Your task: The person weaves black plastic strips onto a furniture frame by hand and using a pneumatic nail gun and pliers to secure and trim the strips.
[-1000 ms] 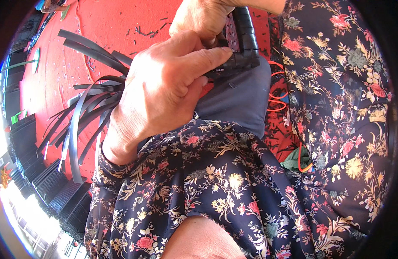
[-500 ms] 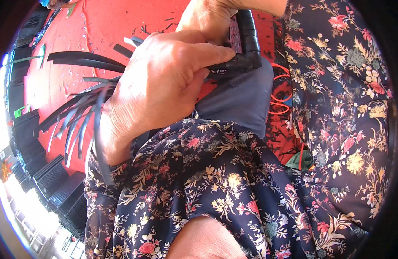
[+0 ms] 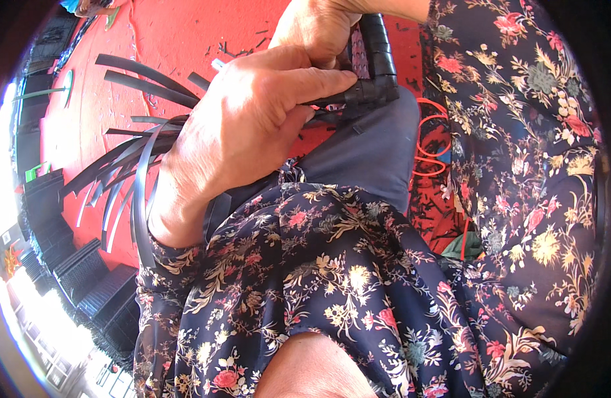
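- the left hand [image 3: 236,129] is seen from its back, near the middle of the view, its index finger stretched out along the frame [image 3: 383,63] and its thumb bent in below.
- the grip of the left hand: the index fingertip rests on the frame beside its corner; the other fingertips are hidden, so i cannot tell what they grasp.
- the right hand [image 3: 315,30] comes in from the top right, just beyond the left one, fingers bent down at the inner side of the frame.
- the grip of the right hand: its fingertips are mostly covered by the left hand, so i cannot tell whether they are clenched on anything.
- the frame is black and wrapped in bands; its corner lies over the grey trouser leg [image 3: 368,156], at the upper middle.
- a woven panel [image 3: 361,60] shows inside the frame, near the right hand.
- long black strips [image 3: 139,212] fan out to the left from behind the left hand and wrist; some bend downward.
- the red floor [image 3: 186,30] spreads behind, with small dark scraps [image 3: 236,50] scattered on it.
- an orange cord [image 3: 428,174] lies in loops to the right of the leg.
- black woven pieces [image 3: 103,288] stand along the left side.
- the sleeves and top [image 3: 358,282] are dark with flowers.
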The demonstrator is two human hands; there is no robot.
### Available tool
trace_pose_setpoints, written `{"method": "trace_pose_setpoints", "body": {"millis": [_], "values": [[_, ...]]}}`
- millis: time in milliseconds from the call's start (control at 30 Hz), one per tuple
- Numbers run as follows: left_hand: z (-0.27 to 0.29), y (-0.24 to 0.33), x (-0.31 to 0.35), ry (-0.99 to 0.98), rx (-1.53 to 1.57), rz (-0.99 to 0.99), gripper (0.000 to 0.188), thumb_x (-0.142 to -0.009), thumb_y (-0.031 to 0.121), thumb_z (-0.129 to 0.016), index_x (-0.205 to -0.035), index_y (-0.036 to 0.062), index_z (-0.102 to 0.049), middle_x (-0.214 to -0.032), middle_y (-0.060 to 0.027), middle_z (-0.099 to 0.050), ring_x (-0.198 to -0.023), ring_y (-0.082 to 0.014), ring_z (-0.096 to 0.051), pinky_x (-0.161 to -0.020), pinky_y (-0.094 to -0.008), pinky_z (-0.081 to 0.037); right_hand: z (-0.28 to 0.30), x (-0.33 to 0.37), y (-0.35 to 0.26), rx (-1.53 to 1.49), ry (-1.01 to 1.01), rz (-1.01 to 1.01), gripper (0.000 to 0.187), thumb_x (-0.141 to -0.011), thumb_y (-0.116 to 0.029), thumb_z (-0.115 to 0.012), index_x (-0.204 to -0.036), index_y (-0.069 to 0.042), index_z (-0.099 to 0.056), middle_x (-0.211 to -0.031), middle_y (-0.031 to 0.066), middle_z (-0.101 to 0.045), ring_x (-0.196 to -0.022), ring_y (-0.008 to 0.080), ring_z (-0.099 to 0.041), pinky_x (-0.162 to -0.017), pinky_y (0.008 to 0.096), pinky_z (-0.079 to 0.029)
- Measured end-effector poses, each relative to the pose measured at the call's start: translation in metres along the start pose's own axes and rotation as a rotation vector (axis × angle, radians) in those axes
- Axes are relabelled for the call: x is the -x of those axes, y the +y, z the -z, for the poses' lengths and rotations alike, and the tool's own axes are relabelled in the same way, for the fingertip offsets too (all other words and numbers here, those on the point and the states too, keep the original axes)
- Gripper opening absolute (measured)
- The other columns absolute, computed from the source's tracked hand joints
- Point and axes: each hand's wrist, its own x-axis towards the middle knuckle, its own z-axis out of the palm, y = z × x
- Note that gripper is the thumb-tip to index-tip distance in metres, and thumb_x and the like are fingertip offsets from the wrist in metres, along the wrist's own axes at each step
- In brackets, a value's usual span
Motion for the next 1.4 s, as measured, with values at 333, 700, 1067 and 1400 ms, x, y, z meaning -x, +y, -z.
{"method": "trace_pose_setpoints", "body": {"millis": [333, 700, 1067, 1400], "values": [[-0.011, 0.0, -0.001, 0.134, 0.006, -0.052, 0.043, -0.075, -0.015, -0.059, -0.113, 0.0045, -0.066, -0.088, -0.0072, -0.062, -0.057, -0.0133, -0.061, -0.05, -0.0249, -0.049, 0.005, 0.003, -0.006, 0.0, -0.032, 0.0, 0.02, -0.081, -0.015, -0.061, -0.089, 0.002, -0.068, -0.08, 0.0082, -0.068, -0.07, 0.0196, -0.061, -0.064, 0.0327, -0.049], [-0.01, -0.009, -0.007, 0.176, -0.085, -0.145, 0.04, -0.074, -0.009, -0.062, -0.111, 0.0058, -0.067, -0.083, -0.0091, -0.059, -0.072, -0.0254, -0.063, -0.062, -0.0337, -0.05, 0.004, 0.003, -0.003, -0.037, -0.065, -0.02, 0.02, -0.082, -0.016, -0.061, -0.09, 0.002, -0.068, -0.081, 0.008, -0.068, -0.07, 0.0192, -0.061, -0.064, 0.0325, -0.049], [-0.001, -0.016, -0.011, 0.113, -0.033, -0.105, 0.037, -0.077, -0.008, -0.062, -0.112, 0.0039, -0.066, -0.087, -0.0108, -0.061, -0.071, -0.0267, -0.065, -0.063, -0.0323, -0.051, 0.011, 0.004, -0.001, -0.068, -0.086, -0.029, 0.021, -0.083, -0.016, -0.061, -0.091, 0.002, -0.068, -0.082, 0.0078, -0.069, -0.071, 0.0187, -0.061, -0.065, 0.0323, -0.049], [-0.004, -0.019, -0.011, 0.108, -0.06, -0.122, 0.034, -0.077, -0.004, -0.061, -0.11, 0.0051, -0.067, -0.085, -0.0135, -0.061, -0.078, -0.0322, -0.064, -0.068, -0.0379, -0.051, 0.012, 0.007, 0.0, -0.08, -0.086, -0.013, 0.021, -0.083, -0.016, -0.061, -0.092, 0.002, -0.068, -0.083, 0.0076, -0.069, -0.072, 0.0183, -0.061, -0.066, 0.0322, -0.049]]}}
